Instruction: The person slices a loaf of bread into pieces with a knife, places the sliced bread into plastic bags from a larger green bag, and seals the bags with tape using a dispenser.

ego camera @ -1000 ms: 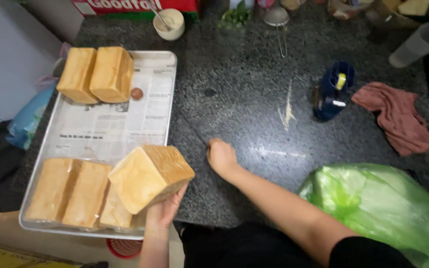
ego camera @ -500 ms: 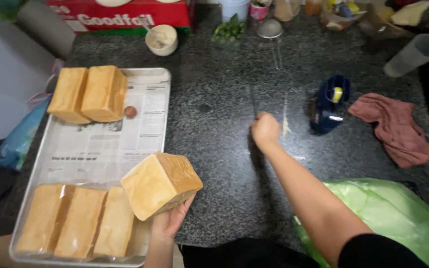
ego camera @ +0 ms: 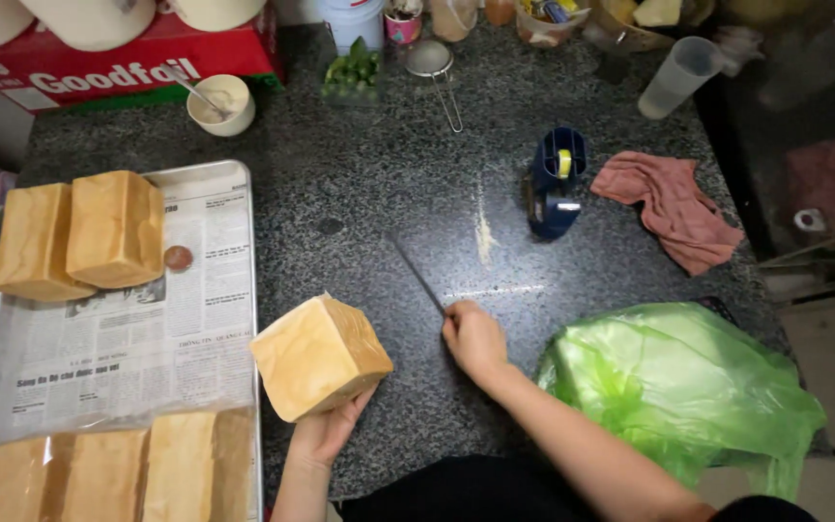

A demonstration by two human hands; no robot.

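Up at the back left of the dark speckled counter [ego camera: 359,213] there's a long red carton [ego camera: 118,63] with white lettering and a green strip along its bottom edge, lying flat with pale tubs on top of it, and just in front of it sits a small cream bowl [ego camera: 221,102] with a spoon in it. The left hand [ego camera: 326,433] is cupped under a square loaf of bread [ego camera: 319,355], holding it up tilted just off the right edge of the metal tray [ego camera: 244,174], which is lined with newspaper [ego camera: 137,338] in black print. The right hand [ego camera: 475,338] is closed around the handle of a long knife [ego camera: 416,273], blade flat on the counter and pointing away up-left, so the knife is just right of the held loaf and not touching it. Loaf count: one in hand, two standing side by side at the far end of the tray, and three, I think, at the near end, though plastic film and the frame edge make that row hard to split. One blue tape dispenser [ego camera: 555,184] sits mid-counter, one pink rag [ego camera: 676,208] to its right, and one green plastic bag [ego camera: 678,387] bunches up by the right forearm.
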